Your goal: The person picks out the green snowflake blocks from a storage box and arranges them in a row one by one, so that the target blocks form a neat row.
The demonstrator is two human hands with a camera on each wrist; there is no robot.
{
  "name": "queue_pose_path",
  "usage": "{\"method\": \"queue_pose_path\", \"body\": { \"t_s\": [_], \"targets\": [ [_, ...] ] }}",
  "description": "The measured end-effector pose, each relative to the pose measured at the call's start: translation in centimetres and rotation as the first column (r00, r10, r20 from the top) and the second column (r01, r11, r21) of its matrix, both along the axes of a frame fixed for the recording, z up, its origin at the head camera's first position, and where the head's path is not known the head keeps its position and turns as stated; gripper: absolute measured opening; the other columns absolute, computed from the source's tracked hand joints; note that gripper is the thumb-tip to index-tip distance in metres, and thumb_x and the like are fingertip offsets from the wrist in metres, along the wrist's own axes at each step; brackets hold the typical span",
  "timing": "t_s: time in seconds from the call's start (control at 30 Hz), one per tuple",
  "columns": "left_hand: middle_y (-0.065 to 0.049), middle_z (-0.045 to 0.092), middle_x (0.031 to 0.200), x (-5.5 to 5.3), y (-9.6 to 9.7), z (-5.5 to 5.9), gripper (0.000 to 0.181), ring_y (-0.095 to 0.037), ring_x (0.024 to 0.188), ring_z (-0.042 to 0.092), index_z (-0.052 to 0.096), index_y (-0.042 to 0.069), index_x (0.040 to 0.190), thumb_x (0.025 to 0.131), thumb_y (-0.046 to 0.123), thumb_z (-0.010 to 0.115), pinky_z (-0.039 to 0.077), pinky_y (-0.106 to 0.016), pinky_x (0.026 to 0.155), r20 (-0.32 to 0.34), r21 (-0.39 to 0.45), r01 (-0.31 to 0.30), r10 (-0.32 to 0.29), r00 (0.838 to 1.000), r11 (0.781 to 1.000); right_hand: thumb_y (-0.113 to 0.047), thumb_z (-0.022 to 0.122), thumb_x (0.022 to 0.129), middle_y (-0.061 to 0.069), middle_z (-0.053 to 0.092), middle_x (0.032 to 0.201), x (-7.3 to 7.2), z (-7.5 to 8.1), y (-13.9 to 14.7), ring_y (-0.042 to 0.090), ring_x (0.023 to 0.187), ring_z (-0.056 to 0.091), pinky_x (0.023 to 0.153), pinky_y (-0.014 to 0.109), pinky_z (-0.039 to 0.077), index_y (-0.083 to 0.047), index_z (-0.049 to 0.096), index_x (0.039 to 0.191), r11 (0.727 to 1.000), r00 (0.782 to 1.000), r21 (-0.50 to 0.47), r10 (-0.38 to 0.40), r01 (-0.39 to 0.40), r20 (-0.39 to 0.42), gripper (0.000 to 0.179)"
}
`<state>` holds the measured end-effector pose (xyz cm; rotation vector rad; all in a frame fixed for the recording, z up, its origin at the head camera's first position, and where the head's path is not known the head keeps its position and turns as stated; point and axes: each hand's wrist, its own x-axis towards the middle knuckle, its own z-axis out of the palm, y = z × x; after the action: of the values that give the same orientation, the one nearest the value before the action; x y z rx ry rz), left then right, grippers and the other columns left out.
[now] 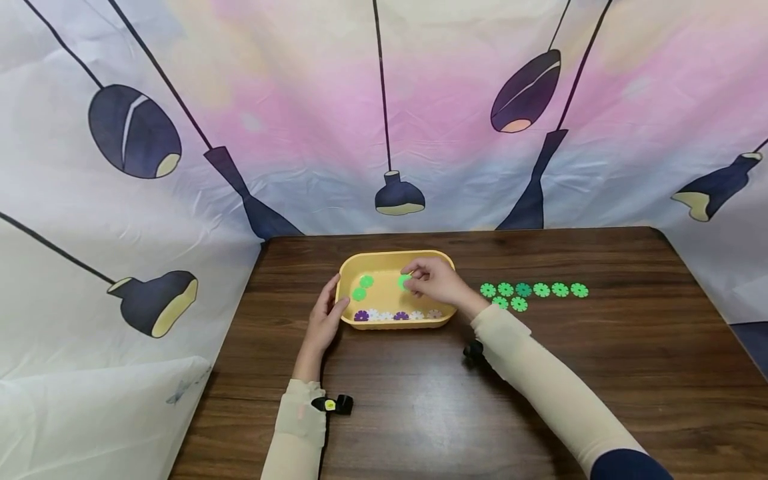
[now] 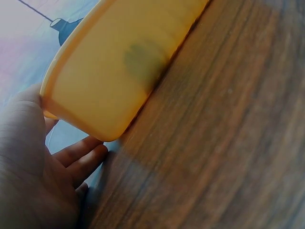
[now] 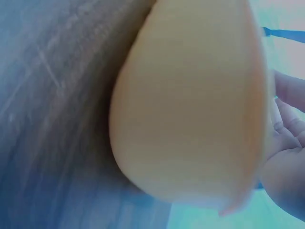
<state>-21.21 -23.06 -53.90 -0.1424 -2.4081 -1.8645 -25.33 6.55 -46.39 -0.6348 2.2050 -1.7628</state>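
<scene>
A yellow plastic tray (image 1: pixel 396 325) stands on the wooden table. At its left end my left hand (image 1: pixel 324 317) grips the wall, thumb at the rim and fingers along the outside. My right hand (image 1: pixel 437 280) is over the tray's right half and pinches a green snowflake disc (image 1: pixel 405 283) between thumb and fingers. Two more green discs (image 1: pixel 363 287) lie at the left inside the tray. Along its near side runs a row of purple discs (image 1: pixel 361 315) and white discs (image 1: pixel 417 315). In the right wrist view the tray's wall (image 3: pixel 190 105) hides what the fingers hold.
To the right of the tray, several green discs (image 1: pixel 542 290) lie on the table (image 1: pixel 600 373) in two rows, one of them darker green (image 1: pixel 524 290). A cloth backdrop (image 1: pixel 312 100) printed with lamps hangs behind the table's far edge.
</scene>
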Motion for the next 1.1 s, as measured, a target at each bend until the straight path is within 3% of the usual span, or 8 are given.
{"method": "queue_pose_path", "body": {
  "t_s": [0.2, 0.37, 0.47, 0.6, 0.87, 1.1],
  "targets": [
    [-0.025, 0.05, 0.156, 0.0, 0.3, 0.0, 0.06, -0.036, 0.141, 0.049, 0.039, 0.01, 0.164, 0.108, 0.016, 0.062, 0.043, -0.03, 0.108, 0.004, -0.006, 0.001, -0.001, 1.0, 1.0, 0.002, 0.069, 0.1, 0.015, 0.072, 0.094, 0.7, 0.9, 3.3, 0.056, 0.09, 0.065, 0.079, 0.055, 0.061, 0.012, 0.067, 0.121, 0.997, 0.996, -0.011, -0.079, 0.079, 0.03, 0.024],
    [-0.022, 0.047, 0.159, 0.0, 0.0, 0.0, 0.059, -0.033, 0.146, 0.045, 0.04, 0.014, 0.164, 0.109, 0.02, 0.061, 0.037, -0.046, 0.116, 0.017, 0.002, 0.003, -0.003, 1.0, 1.0, 0.0, 0.068, 0.101, 0.017, 0.072, 0.097, 1.2, 0.9, 6.1, 0.046, 0.086, 0.069, 0.076, 0.047, 0.062, 0.013, 0.066, 0.124, 0.993, 0.992, 0.02, -0.12, 0.119, 0.029, 0.027],
    [-0.021, 0.047, 0.16, 0.0, -0.1, 0.1, 0.059, -0.032, 0.146, 0.044, 0.041, 0.016, 0.164, 0.109, 0.021, 0.061, 0.035, -0.049, 0.117, 0.016, 0.002, 0.001, -0.001, 1.0, 1.0, -0.001, 0.068, 0.101, 0.019, 0.072, 0.099, 1.3, 0.8, 7.6, 0.036, 0.083, 0.071, 0.076, 0.047, 0.062, 0.013, 0.066, 0.125, 0.988, 0.989, 0.048, -0.145, 0.144, 0.024, 0.028],
    [-0.02, 0.048, 0.159, 0.0, -0.3, 0.2, 0.06, -0.031, 0.145, 0.045, 0.04, 0.017, 0.164, 0.108, 0.022, 0.062, 0.037, -0.044, 0.116, 0.02, -0.005, 0.001, -0.001, 1.0, 1.0, -0.003, 0.069, 0.101, 0.021, 0.072, 0.098, 1.5, 0.6, 9.6, 0.028, 0.079, 0.071, 0.076, 0.048, 0.062, 0.012, 0.067, 0.124, 0.98, 0.985, 0.095, -0.174, 0.173, 0.009, 0.027],
    [-0.023, 0.048, 0.158, 0.1, -0.1, 0.0, 0.06, -0.034, 0.143, 0.047, 0.039, 0.015, 0.164, 0.109, 0.02, 0.06, 0.042, -0.028, 0.108, 0.021, -0.016, 0.005, -0.005, 1.0, 1.0, -0.01, 0.071, 0.102, 0.02, 0.073, 0.104, 2.4, -0.2, 13.5, 0.034, 0.086, 0.071, 0.076, 0.045, 0.062, 0.009, 0.068, 0.126, 0.956, 0.975, 0.193, -0.22, 0.22, -0.02, 0.031],
    [-0.026, 0.047, 0.158, -0.1, -0.1, 0.1, 0.06, -0.037, 0.143, 0.047, 0.036, 0.009, 0.165, 0.109, 0.016, 0.059, 0.041, -0.026, 0.108, 0.027, -0.017, 0.002, -0.002, 1.0, 1.0, -0.01, 0.069, 0.104, 0.022, 0.074, 0.104, 3.0, -1.0, 16.8, 0.03, 0.083, 0.072, 0.075, 0.042, 0.061, 0.012, 0.065, 0.13, 0.946, 0.969, 0.227, -0.245, 0.232, 0.027, 0.034]
  ]
}}
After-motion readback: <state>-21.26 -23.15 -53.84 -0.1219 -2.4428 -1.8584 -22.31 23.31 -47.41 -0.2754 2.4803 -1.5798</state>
